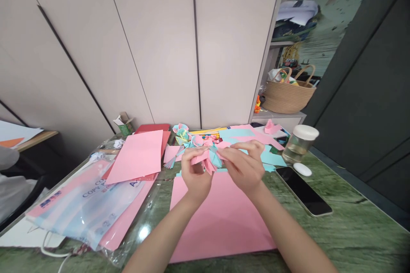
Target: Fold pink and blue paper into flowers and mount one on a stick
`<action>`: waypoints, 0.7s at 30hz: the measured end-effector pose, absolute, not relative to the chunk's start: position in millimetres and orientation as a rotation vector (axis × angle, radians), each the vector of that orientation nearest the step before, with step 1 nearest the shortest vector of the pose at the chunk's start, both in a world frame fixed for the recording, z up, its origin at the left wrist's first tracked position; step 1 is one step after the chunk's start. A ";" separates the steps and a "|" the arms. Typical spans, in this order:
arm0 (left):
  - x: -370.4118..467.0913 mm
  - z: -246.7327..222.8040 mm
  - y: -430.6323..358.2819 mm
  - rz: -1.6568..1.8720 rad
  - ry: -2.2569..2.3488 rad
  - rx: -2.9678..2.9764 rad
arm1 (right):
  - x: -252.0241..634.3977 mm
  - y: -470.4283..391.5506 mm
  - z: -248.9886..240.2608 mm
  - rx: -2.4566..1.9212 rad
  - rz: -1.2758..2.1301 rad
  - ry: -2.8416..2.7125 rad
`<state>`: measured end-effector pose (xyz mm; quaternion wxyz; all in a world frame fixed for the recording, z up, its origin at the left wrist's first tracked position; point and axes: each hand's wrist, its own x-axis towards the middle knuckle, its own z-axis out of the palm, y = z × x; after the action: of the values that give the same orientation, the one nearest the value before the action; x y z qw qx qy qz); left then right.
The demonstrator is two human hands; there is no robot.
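Between my two hands, above the desk, is a folded paper flower in pink and light blue. My left hand pinches its left side with thumb and fingers. From the right, my right hand grips a pink edge of it, fingers bent together. Part of the flower is hidden by my fingers. Below lies a large pink paper sheet. Just behind my hands are finished-looking pink and blue paper flowers and cut blue paper pieces.
Left stand pink sheets and a plastic copy-paper bag. On the right are a phone, a white oval object and a lidded jar. A small box sits by the cabinet; a woven basket is shelved.
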<state>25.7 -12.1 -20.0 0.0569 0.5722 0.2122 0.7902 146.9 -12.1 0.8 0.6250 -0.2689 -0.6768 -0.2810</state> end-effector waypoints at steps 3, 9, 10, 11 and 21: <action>30.6 -19.9 -17.6 2.387 0.700 1.663 | 148.7 -9.8 -4.0 -0.596 -0.733 -1.536; 29.0 -18.8 -16.5 2.313 0.787 1.616 | 155.6 -4.3 -1.7 -0.639 -0.553 -1.702; 28.2 -18.5 -15.8 2.301 0.789 1.632 | 156.4 -4.0 -0.9 -0.641 -0.540 -1.723; 27.8 -18.3 -15.4 2.293 0.786 1.645 | 156.9 -4.0 -0.4 -0.636 -0.551 -1.722; 32.1 -19.8 -18.7 2.317 0.773 1.565 | 146.8 -14.6 4.6 -0.584 -0.766 -1.590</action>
<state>32.1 -18.7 -19.8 0.1201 0.5356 0.2646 0.7929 146.8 -14.6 4.6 0.5982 -0.2519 -0.6854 -0.3301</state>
